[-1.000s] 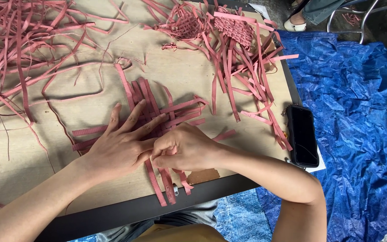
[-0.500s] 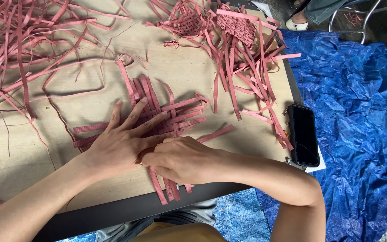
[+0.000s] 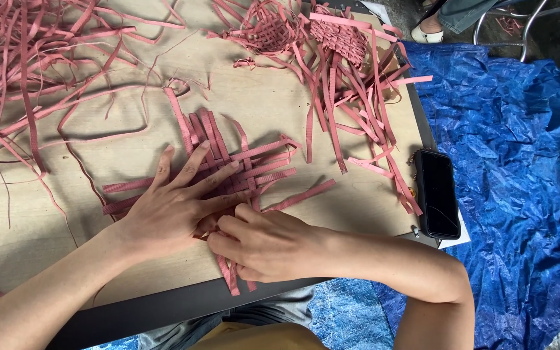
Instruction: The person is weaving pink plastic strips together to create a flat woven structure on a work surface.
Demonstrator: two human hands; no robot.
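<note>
Pink strips are woven into a mat [image 3: 228, 165] on the wooden surface [image 3: 273, 110].
Since the earlier frame the right hand [image 3: 270, 243] has been drawn nearer the edge, fingers closed on a strip [image 3: 228, 272] running toward the person; the left hand [image 3: 173, 207] is kept flat, fingers spread, on the mat.

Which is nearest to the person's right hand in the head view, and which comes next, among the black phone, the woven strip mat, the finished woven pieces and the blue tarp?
From the right hand:
1. Woven strip mat, touching it, just ahead.
2. Black phone, to the right on the table edge.
3. Blue tarp, beyond the phone, off the table.
4. Finished woven pieces, at the far top edge.
</note>
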